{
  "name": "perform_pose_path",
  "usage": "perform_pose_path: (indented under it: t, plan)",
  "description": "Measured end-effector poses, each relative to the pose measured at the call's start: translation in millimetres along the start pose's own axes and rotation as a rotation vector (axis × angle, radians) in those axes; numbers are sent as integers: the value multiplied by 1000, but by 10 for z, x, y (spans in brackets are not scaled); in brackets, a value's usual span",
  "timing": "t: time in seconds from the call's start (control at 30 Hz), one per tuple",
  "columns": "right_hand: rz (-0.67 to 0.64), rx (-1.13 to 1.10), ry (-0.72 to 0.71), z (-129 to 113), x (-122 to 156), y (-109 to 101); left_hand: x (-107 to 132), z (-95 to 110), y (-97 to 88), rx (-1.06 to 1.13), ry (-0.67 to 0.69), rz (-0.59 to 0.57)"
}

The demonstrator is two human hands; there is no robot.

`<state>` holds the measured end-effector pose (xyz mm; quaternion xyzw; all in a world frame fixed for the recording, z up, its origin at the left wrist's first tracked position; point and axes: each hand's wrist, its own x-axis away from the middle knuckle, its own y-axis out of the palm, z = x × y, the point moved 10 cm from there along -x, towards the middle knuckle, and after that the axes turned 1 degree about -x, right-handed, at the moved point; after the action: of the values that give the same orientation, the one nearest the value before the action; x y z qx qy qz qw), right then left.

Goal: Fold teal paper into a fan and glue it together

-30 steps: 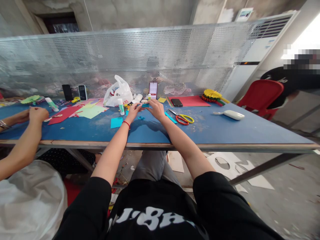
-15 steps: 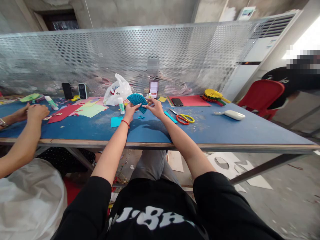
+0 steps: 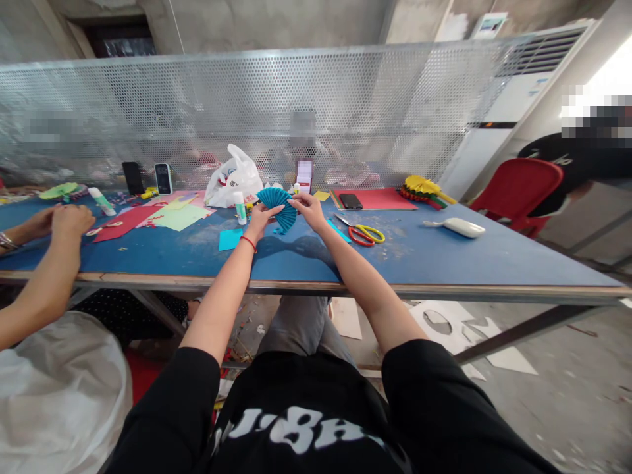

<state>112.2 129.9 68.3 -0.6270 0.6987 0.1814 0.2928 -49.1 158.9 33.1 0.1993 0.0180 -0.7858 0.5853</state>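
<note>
The person's left hand (image 3: 257, 220) and right hand (image 3: 309, 210) hold a pleated teal paper fan (image 3: 275, 205) up just above the blue worktop (image 3: 395, 260), near its far side. The fingers (image 3: 266, 210) of the left hand are closed on the fan's lower left edge, and those of the right hand (image 3: 295, 204) pinch its right edge, so the two hands stand narrow, with the fan spread between them. A red band (image 3: 249, 244) circles the left wrist. Just left of the fan stands a glue stick (image 3: 239, 208), with a teal paper square (image 3: 230, 239) lying nearer the person. To the right lie orange-and-yellow-handled scissors (image 3: 363, 234) and a phone (image 3: 350, 201) on a red card sheet (image 3: 374, 199). Well to the left, a co-worker's hands (image 3: 73, 220) rest on the worktop, apart from the person's own
</note>
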Motion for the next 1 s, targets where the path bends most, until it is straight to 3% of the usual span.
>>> perform_pose_path:
  t: [0.4, 1.0]
  plan:
    - [-168, -101, 79, 68, 42, 178, -12, 51, -188, 172, 45, 154]
    - [-183, -53, 172, 141, 65, 185, -20, -24, -245, 136, 4, 203]
